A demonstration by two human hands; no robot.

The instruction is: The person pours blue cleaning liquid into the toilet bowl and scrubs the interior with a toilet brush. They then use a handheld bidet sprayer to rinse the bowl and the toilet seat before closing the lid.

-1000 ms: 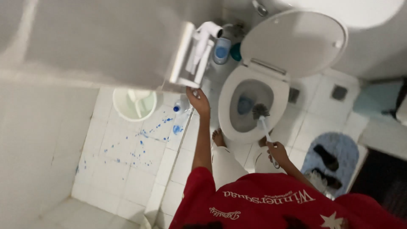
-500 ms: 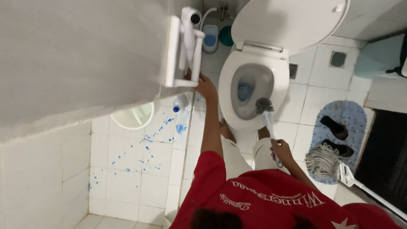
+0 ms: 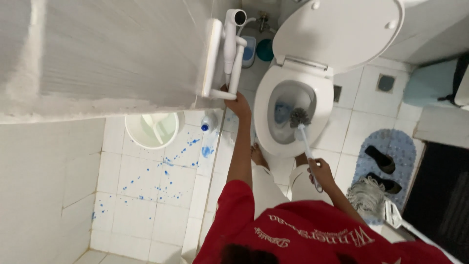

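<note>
My right hand (image 3: 320,170) is shut on the white handle of a toilet brush (image 3: 299,119). The brush's dark bristle head is inside the bowl of a white toilet (image 3: 266,105), near the right side, next to blue liquid on the bowl wall. The toilet lid (image 3: 337,32) is raised. My left hand (image 3: 239,103) reaches forward and grips the lower end of a white rail (image 3: 213,58) fixed to the wall on the left. A white hand sprayer (image 3: 233,36) hangs beside that rail. I wear a red shirt.
A white bucket (image 3: 152,129) with a scoop stands on the tiled floor at the left, next to a small blue-capped bottle (image 3: 207,124) and blue splashes (image 3: 166,168). On the right lie a blue mat (image 3: 398,146) with black sandals, and a mop head (image 3: 366,195).
The brush head has moved from the right rim down into the bowl. My left hand has stayed on the white rail. The view has shifted a little.
</note>
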